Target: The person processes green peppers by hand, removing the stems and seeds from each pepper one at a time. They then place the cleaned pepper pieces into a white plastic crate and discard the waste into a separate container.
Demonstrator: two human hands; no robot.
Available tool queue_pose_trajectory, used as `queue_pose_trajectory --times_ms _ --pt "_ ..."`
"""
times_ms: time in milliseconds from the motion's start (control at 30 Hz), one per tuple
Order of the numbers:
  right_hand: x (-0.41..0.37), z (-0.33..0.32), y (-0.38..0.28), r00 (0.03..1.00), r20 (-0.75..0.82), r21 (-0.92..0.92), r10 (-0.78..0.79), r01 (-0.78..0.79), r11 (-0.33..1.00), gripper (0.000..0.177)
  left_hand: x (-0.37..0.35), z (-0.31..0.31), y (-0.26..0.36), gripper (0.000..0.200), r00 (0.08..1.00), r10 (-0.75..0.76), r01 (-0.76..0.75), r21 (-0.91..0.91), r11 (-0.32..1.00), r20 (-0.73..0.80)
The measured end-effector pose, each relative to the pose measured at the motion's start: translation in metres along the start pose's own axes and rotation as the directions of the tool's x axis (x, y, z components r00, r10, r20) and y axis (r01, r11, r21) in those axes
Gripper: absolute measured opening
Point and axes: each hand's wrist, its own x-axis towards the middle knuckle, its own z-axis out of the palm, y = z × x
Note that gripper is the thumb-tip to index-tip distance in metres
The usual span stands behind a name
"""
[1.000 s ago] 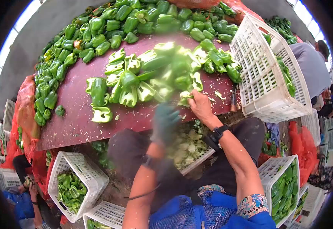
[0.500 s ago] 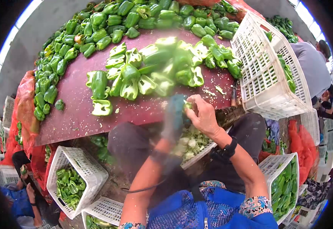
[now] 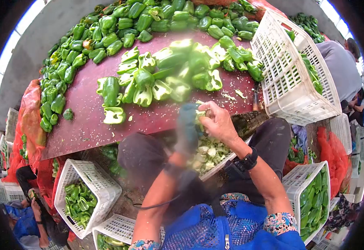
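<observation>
My left hand (image 3: pixel 189 123), in a blue-green glove, is blurred and closed round a pale green pepper piece (image 3: pixel 199 121) just past the table's near edge. My bare right hand (image 3: pixel 218 123) pinches the same piece from the right, its fingertips against it. Below both hands, a white crate (image 3: pixel 221 168) holds pale pepper cores and scraps (image 3: pixel 209 154). Cut pepper halves (image 3: pixel 143 96), pale insides showing, lie in a group on the dark red table (image 3: pixel 82 133). A pile of whole green peppers (image 3: pixel 107 25) lines the table's far and left sides.
A tilted white crate (image 3: pixel 284 75) stands at the table's right end. Crates with green pepper pieces stand at lower left (image 3: pixel 107 183) and lower right (image 3: pixel 292 183). Red mesh sacks (image 3: pixel 334 162) lie at right. Other people sit at far right (image 3: pixel 340 71) and lower left (image 3: pixel 38 216).
Both hands have shifted slightly, with my right hand's fingers now higher on the pepper piece. The camera view has turned a little. The cut halves stay where they were on the table.
</observation>
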Motion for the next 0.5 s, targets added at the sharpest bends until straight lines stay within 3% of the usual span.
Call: queue_pose_trajectory --times_ms 33,133,200,233,267,367,433,500 --pt "0.0 -0.003 -0.004 1.0 0.001 -0.12 -0.02 0.02 0.993 0.034 0.0 -0.001 -0.001 0.016 1.0 -0.011 0.01 0.016 1.0 0.029" --pt "0.002 -0.014 -0.011 0.989 0.061 -0.092 -0.132 0.137 0.986 0.036 0.0 -0.008 0.004 0.016 0.991 -0.067 0.064 0.024 0.998 0.115" --pt "0.003 -0.02 -0.012 0.982 0.106 -0.244 -0.156 0.177 0.953 0.036 -0.001 -0.011 0.009 0.016 0.976 -0.125 0.131 -0.021 0.991 0.178" --pt "0.003 -0.021 -0.012 0.978 0.129 -0.318 -0.164 0.198 0.927 0.036 -0.002 -0.013 0.007 0.017 0.979 -0.028 0.008 0.097 0.995 0.201" --pt "0.002 -0.018 -0.006 0.951 0.119 -0.412 -0.287 0.31 0.857 0.036 -0.003 -0.014 0.004 0.018 0.97 0.066 -0.117 0.21 0.971 0.235" --pt "0.004 -0.01 0.002 0.853 0.1 -0.456 -0.512 0.496 0.739 0.033 0.002 -0.026 -0.009 0.024 0.92 0.157 -0.298 0.385 0.873 0.358" --pt "0.006 -0.008 0.004 0.861 0.154 -0.463 -0.484 0.496 0.735 0.031 -0.001 -0.024 0.003 0.027 0.948 -0.003 -0.096 0.295 0.951 0.318" --pt "0.008 -0.006 0.008 0.893 0.181 -0.469 -0.413 0.447 0.762 0.028 -0.013 -0.014 0.021 0.031 0.906 -0.349 0.364 -0.019 0.931 0.239"
